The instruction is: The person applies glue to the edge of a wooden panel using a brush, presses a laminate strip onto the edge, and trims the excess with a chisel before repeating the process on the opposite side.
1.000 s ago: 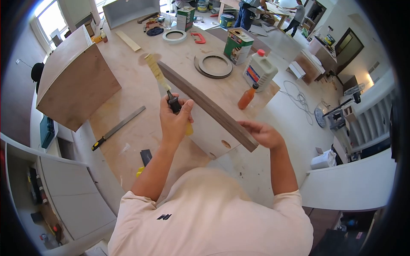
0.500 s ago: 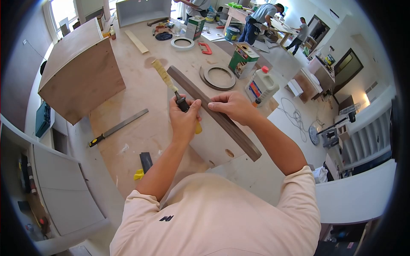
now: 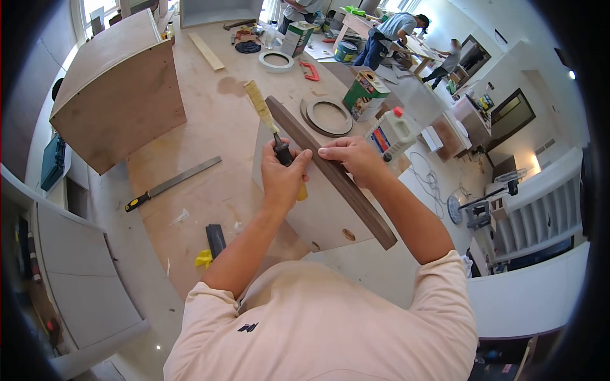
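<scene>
While the left hand (image 3: 284,179) is gripping a chisel-like tool (image 3: 281,149), the right hand (image 3: 356,159) is pinching the dark wooden strip (image 3: 352,197) slanting over the pale board (image 3: 318,216), seemingly steadying it; any move calls for keeping blade and right hand apart. Beyond, a green can (image 3: 366,95) and a capped white jug (image 3: 389,133) are standing, contents hidden.

Peach shirt (image 3: 343,317), small black logo (image 3: 248,327)
</scene>
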`<state>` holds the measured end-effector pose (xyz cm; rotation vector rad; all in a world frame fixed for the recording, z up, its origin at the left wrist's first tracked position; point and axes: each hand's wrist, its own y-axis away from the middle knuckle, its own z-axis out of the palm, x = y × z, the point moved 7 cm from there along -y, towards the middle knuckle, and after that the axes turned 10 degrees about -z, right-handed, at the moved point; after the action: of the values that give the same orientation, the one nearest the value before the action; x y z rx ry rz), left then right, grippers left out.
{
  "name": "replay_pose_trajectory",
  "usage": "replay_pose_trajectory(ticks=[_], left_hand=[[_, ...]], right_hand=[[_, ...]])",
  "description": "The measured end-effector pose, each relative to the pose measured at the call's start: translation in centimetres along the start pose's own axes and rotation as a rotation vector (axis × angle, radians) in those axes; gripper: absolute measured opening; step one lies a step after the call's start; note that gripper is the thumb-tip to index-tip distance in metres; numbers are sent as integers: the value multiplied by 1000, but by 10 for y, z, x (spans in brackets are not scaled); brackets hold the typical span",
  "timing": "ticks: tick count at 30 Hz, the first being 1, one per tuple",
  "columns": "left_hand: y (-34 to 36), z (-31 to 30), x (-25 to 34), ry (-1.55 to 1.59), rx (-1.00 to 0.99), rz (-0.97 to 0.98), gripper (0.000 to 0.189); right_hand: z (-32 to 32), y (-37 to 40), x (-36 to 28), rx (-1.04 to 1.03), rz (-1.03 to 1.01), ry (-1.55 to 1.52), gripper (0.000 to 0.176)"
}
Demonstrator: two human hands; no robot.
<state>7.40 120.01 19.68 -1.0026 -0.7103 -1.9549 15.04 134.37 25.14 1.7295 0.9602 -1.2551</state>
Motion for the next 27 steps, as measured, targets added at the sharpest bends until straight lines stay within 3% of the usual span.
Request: replay_pose_trajectory(ticks=[4, 7, 10, 18, 21, 24, 27], left_hand=[[1, -3, 6, 5, -12, -8, 41], [-5, -19, 14, 56, 30, 6, 37], [-16, -34, 27, 69, 63, 35, 35], [-45, -63, 58, 9, 63, 64, 28], [-52, -69, 89, -10, 57, 149, 28], [-55, -64, 130, -75, 28, 411, 31], [-51, -53, 166, -271, 56, 543, 33]], right_hand=[[3, 1, -10, -7, 2, 180, 22], [14, -7, -24, 27, -184, 304, 27], [23, -16, -39, 25, -189, 409, 31], [46, -67, -48, -25, -225, 445, 34], [55, -84, -51, -27, -235, 422, 33], [61, -101, -44, -42, -188, 344, 32], [63, -105, -44, -48, -174, 308, 29]])
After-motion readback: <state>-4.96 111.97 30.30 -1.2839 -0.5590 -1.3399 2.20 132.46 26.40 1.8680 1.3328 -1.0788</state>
